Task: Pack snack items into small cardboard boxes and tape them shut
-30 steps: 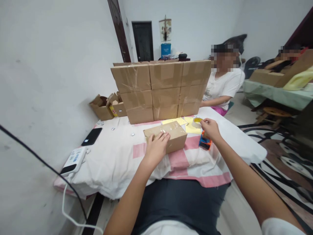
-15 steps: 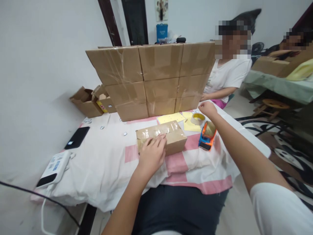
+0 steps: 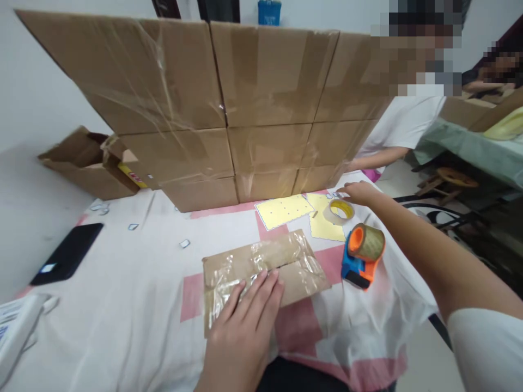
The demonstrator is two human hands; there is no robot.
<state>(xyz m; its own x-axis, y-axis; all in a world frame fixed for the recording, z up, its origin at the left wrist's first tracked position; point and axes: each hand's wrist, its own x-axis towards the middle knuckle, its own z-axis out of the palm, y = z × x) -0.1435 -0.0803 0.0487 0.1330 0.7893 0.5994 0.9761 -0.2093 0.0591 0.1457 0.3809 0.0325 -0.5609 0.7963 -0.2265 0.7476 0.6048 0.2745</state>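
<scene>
My left hand [image 3: 245, 321] lies flat, fingers extended, on the taped carton [image 3: 261, 255], near centre on the tablecloth [image 3: 155, 305]. My right hand [image 3: 358, 193] is far right, hold indeterminable. Stacked cartons [image 3: 269, 76] stand far, the wall [image 3: 24, 87] left

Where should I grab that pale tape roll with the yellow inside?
Probably pinch the wall of the tape roll from above, on its right side, your thumb in the hole and fingers outside. It seems to lie flat with its hole facing up, and the right hand is close by.
</scene>
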